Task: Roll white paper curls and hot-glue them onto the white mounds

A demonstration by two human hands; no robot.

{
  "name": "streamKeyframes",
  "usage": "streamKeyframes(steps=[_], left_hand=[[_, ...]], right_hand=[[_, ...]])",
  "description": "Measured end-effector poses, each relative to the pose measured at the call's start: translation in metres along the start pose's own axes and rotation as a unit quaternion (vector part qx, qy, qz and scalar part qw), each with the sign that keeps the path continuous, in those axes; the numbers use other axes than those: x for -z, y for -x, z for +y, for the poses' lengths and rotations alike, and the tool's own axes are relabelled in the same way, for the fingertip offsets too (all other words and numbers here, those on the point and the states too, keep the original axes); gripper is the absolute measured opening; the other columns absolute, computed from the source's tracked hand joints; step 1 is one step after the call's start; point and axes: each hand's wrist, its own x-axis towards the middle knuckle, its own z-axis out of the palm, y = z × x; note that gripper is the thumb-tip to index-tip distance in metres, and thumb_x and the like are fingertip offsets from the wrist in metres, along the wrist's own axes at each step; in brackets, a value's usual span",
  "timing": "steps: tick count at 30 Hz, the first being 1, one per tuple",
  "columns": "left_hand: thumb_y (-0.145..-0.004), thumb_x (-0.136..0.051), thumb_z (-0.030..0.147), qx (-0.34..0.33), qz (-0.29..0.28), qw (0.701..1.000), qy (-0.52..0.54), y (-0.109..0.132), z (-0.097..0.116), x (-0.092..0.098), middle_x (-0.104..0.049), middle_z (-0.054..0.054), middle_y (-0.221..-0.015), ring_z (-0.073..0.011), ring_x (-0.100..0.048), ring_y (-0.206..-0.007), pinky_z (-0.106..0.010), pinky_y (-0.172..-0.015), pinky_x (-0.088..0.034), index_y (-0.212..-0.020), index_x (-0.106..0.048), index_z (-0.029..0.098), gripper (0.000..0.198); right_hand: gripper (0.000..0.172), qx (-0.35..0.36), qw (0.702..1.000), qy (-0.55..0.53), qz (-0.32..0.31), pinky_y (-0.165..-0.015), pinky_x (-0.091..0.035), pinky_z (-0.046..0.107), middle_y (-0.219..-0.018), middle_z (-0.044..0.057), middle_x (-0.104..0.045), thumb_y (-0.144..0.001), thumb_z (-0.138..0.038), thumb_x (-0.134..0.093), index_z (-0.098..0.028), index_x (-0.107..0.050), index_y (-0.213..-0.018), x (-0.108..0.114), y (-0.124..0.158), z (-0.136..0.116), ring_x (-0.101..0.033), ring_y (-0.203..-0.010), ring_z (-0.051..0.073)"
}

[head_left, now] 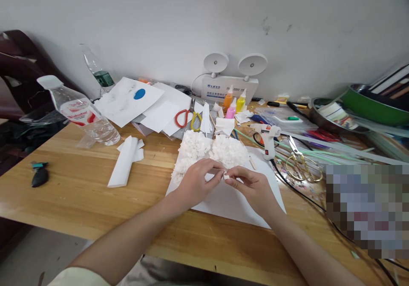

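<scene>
My left hand (pixel 201 181) and my right hand (pixel 249 186) meet over a white sheet (pixel 217 207) on the wooden table. Between their fingertips is a small white piece of paper (pixel 226 177); both hands are closed in a pinch on it. Just behind them, clusters of crumpled white paper (pixel 228 147) cover the back and left of the sheet. My left fingers hide part of the nearer left cluster (pixel 180 170). A folded white paper strip (pixel 123 162) lies to the left of the sheet.
Right of the sheet are a glue gun (pixel 268 141) with a black cord and gold-handled scissors (pixel 300 162). Behind stand small paint bottles (pixel 230 108), red-and-yellow-handled scissors (pixel 188 119) and an emergency light (pixel 217 85). A water bottle (pixel 83 113) leans at left.
</scene>
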Motion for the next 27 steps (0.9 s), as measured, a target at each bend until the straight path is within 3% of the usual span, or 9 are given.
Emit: streamKeyframes(steps=[18,27], left_hand=[[-0.082,-0.047,0.019,-0.007,-0.015,0.999,0.031,-0.0001,0.0044,0.0010,-0.064,-0.001,-0.080,-0.0129,-0.055,-0.076,-0.024,-0.070,-0.044,-0.082,-0.059,0.018,0.012],[-0.081,-0.048,0.019,-0.006,-0.009,0.999,0.043,0.0013,0.0014,-0.0004,-0.064,-0.001,-0.083,-0.0132,-0.057,-0.078,-0.024,-0.072,-0.044,-0.085,-0.059,0.018,0.012]], right_hand=[[0.011,-0.015,0.999,-0.034,0.027,-0.066,-0.044,0.027,-0.069,0.000,-0.059,-0.069,-0.030,-0.065,-0.020,-0.060,-0.072,-0.0006,-0.0021,0.0028,-0.054,-0.068,0.014],[0.018,-0.019,0.998,-0.038,0.044,-0.070,-0.047,0.030,-0.081,0.003,-0.063,-0.069,-0.032,-0.065,-0.021,-0.062,-0.083,-0.0031,-0.0012,0.0032,-0.056,-0.074,0.015]])
